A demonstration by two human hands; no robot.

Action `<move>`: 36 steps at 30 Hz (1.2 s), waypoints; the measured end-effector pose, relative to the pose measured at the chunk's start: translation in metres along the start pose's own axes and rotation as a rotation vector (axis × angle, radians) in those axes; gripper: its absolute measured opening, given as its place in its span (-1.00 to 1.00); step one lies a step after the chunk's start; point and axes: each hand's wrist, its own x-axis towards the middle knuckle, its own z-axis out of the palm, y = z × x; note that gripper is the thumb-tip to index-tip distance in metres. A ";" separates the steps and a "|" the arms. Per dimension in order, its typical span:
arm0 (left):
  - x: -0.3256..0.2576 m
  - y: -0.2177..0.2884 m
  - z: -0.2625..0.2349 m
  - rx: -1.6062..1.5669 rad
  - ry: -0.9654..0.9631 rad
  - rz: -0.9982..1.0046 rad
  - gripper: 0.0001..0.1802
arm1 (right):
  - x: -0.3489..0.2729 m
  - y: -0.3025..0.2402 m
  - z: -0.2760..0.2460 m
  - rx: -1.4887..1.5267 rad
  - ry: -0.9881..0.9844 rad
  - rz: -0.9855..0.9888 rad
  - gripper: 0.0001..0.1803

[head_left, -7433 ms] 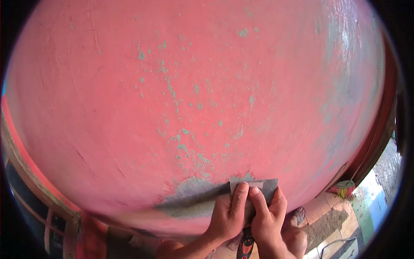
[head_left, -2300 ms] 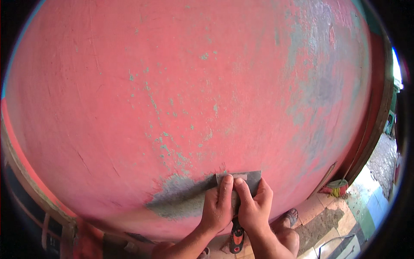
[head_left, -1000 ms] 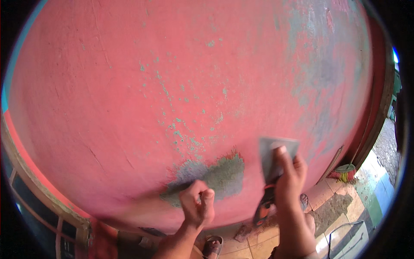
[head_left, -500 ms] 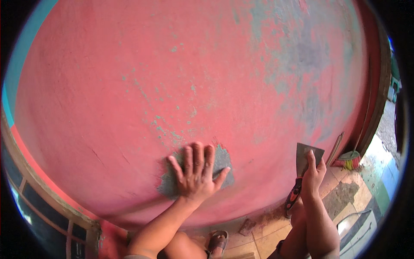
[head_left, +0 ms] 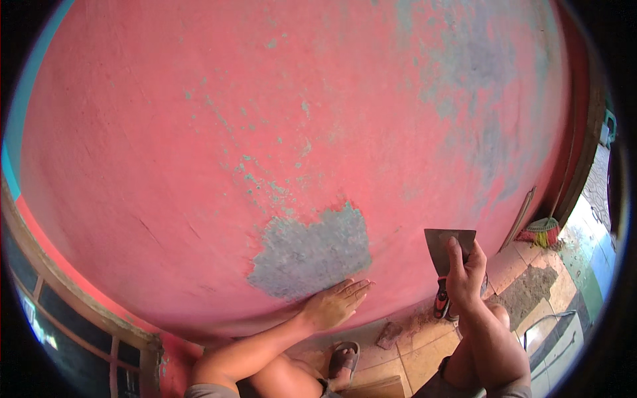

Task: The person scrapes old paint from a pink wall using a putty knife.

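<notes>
My right hand is wrapped round a putty knife with a wide dark metal blade and a black and red handle. Its blade points up, and my thumb lies along the blade's face. The tool stands apart from the painted patch. My left hand, fingers stretched out and held together, is at the lower edge of a bare grey patch in the pink wall. Whether the palm touches the wall I cannot tell. Ragged pink paint edges surround the patch.
A broom with red and yellow bristles leans in the right corner beside thin sticks. On the tiled floor lie a brown chunk and a patch of debris. A framed window is at lower left.
My left hand has moved down and right off the grey patch, its spread fingers now together, uncovering the patch. My right hand has shifted slightly left with the putty knife.
</notes>
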 end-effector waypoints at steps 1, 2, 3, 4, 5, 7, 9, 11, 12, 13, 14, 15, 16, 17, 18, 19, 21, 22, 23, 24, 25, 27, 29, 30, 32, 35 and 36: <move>-0.002 0.000 -0.003 -0.067 -0.028 -0.022 -0.36 | 0.000 0.001 0.000 -0.005 0.010 -0.004 -0.76; -0.005 -0.002 -0.001 -0.077 -0.033 -0.030 -0.36 | 0.000 0.002 0.001 -0.011 0.019 -0.007 -0.76; -0.009 -0.002 0.000 -0.063 0.013 -0.068 -0.38 | 0.000 0.004 0.001 -0.016 0.003 0.009 -0.76; -0.014 -0.001 0.001 -0.048 0.057 -0.107 -0.40 | 0.001 0.005 0.001 -0.028 0.024 -0.008 -0.75; -0.020 -0.001 0.001 -0.065 0.044 -0.122 -0.40 | 0.003 0.005 0.003 -0.039 0.045 -0.025 -0.75; -0.030 -0.004 -0.002 0.178 0.098 -0.177 -0.38 | 0.004 0.004 0.007 0.006 0.038 -0.029 -0.74; -0.043 -0.008 -0.002 0.346 0.041 -0.207 -0.40 | 0.006 0.006 0.009 -0.007 0.129 -0.072 -0.74; -0.060 -0.014 0.001 0.391 0.120 -0.316 -0.41 | 0.007 0.009 0.010 0.016 0.109 -0.076 -0.74; -0.066 -0.017 0.001 0.470 0.143 -0.346 -0.42 | 0.008 0.009 0.010 0.043 0.133 -0.063 -0.73; -0.073 -0.019 0.000 0.462 0.136 -0.345 -0.42 | 0.008 0.008 0.011 0.069 0.159 -0.052 -0.73; -0.079 -0.021 0.000 0.456 0.216 -0.412 -0.40 | 0.008 0.007 0.011 0.084 0.155 -0.040 -0.71; -0.086 -0.024 -0.001 0.452 0.292 -0.479 -0.38 | 0.007 0.007 0.011 0.083 0.154 -0.030 -0.71; -0.093 -0.028 -0.005 0.492 0.320 -0.494 -0.32 | 0.006 0.006 0.011 0.089 0.142 -0.021 -0.71; -0.101 -0.030 -0.007 0.488 0.313 -0.493 -0.32 | 0.006 0.006 0.012 0.096 0.131 -0.013 -0.70; -0.109 -0.031 -0.009 0.452 0.353 -0.567 -0.29 | 0.005 0.006 0.014 0.095 0.129 -0.004 -0.70; -0.116 -0.033 -0.011 0.416 0.393 -0.641 -0.26 | 0.005 0.006 0.016 0.111 0.132 0.002 -0.70; -0.127 -0.036 -0.021 0.415 0.399 -0.665 -0.20 | 0.005 0.005 0.018 0.126 0.133 0.013 -0.70; -0.129 -0.037 -0.026 0.382 0.459 -0.719 -0.21 | 0.004 0.004 0.018 0.119 0.111 0.014 -0.70; -0.132 -0.038 -0.030 0.349 0.518 -0.774 -0.22 | 0.004 0.004 0.018 0.113 0.088 0.014 -0.70; -0.134 -0.040 -0.032 0.359 0.542 -0.780 -0.19 | 0.004 0.004 0.018 0.112 0.087 0.018 -0.70; -0.134 -0.041 -0.033 0.356 0.538 -0.781 -0.19 | 0.004 0.004 0.018 0.095 0.084 0.013 -0.70; -0.134 -0.042 -0.034 0.341 0.563 -0.795 -0.19 | 0.003 0.006 0.017 0.080 0.081 0.009 -0.69; -0.132 -0.041 -0.033 0.327 0.567 -0.795 -0.19 | 0.003 0.007 0.017 0.073 0.077 -0.005 -0.69; -0.131 -0.042 -0.033 0.317 0.572 -0.796 -0.19 | 0.003 0.008 0.018 0.077 0.076 -0.006 -0.69; -0.132 -0.043 -0.034 0.317 0.574 -0.797 -0.18 | 0.004 0.008 0.018 0.065 0.070 -0.011 -0.72; -0.133 -0.043 -0.030 0.309 0.571 -0.798 -0.18 | 0.004 0.010 0.018 0.026 0.085 -0.012 -0.70; -0.133 -0.044 -0.030 0.315 0.568 -0.796 -0.18 | 0.005 0.011 0.016 0.029 0.085 -0.013 -0.70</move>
